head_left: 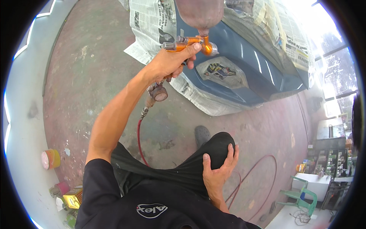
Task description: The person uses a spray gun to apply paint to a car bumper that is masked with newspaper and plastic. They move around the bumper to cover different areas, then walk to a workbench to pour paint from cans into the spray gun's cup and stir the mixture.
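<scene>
While our left hand (173, 61) grasped an orange spray gun (207, 45) from behind, its thumb lying against the metal body, our right hand (221, 171) held nothing and rested with spread fingers on the right knee (222, 143). We could not tell whether the trigger was pulled.

The spray gun was in the upper middle of our view, its silvery air cap turned right, toward a blue car body panel (244, 45). Its body looked glossy, with silvery knobs at the rear, and above it stood a dull pinkish-grey cup (201, 13), cut off by the upper edge. Below our fist hung a grimy round pressure gauge (158, 92), from which a red air hose (139, 139) ran down toward our lap.

The panel looked smooth and shiny, with pale streaks of reflected light. We saw a papered patch (223, 72) on its face and newspaper sheets (198, 100) along its edges.

Farther out, a grey clog (202, 135) stood on the stained floor (267, 129). To the left we had a yellow-and-pink bucket (51, 159) near the wall; at the lower right, a green plastic chair (305, 194).
</scene>
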Action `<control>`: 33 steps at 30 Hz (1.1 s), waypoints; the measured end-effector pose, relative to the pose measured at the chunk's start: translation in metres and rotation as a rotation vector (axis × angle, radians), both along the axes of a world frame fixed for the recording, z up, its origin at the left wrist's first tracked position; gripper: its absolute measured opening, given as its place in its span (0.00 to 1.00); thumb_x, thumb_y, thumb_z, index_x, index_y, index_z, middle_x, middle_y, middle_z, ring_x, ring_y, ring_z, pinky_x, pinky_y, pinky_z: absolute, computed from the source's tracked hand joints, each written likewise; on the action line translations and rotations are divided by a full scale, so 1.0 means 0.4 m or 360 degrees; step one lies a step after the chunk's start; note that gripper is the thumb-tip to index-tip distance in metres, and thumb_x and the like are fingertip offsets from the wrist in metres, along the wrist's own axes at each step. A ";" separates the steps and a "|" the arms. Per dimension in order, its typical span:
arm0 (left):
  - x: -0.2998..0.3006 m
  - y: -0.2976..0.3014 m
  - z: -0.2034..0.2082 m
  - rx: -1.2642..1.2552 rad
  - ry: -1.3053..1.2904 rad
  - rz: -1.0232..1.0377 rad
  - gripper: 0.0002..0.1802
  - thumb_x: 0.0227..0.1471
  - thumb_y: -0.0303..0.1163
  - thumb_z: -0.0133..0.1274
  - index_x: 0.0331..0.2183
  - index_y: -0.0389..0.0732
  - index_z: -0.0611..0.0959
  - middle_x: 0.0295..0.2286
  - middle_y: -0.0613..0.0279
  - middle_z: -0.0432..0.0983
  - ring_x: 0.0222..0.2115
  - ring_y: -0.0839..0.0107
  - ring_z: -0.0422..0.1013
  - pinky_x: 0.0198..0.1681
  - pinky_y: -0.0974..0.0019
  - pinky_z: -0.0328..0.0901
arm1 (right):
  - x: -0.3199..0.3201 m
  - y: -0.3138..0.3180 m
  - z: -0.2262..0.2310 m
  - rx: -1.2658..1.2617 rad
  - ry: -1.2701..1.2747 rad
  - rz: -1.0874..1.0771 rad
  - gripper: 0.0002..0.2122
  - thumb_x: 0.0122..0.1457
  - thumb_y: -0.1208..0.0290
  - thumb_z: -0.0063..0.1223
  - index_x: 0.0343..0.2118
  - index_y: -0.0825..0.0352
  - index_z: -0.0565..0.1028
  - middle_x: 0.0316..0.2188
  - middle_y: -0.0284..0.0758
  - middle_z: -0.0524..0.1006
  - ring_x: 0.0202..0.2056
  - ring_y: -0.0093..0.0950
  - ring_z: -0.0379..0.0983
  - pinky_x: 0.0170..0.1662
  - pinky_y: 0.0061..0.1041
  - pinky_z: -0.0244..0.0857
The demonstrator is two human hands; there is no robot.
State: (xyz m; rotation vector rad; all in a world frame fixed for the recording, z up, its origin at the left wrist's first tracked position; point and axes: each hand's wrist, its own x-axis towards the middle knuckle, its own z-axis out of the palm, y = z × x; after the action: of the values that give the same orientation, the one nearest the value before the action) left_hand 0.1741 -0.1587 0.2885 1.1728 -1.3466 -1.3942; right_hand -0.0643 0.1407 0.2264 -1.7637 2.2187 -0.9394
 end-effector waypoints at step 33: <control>0.045 -0.120 0.151 -0.0330 -0.0368 0.0381 0.33 0.63 0.66 0.59 0.29 0.43 0.79 0.20 0.71 0.70 0.11 0.82 0.60 0.13 0.71 0.54 | 0.005 0.007 0.021 0.0089 -0.0011 -0.0046 0.42 0.60 0.59 0.74 0.72 0.71 0.63 0.75 0.55 0.55 0.74 0.56 0.53 0.74 0.54 0.52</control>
State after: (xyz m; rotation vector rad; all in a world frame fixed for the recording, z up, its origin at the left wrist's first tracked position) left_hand 0.1920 -0.2069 0.3487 1.3341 -1.4181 -0.9488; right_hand -0.0622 0.1434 0.2350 -1.7064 2.2488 -0.8787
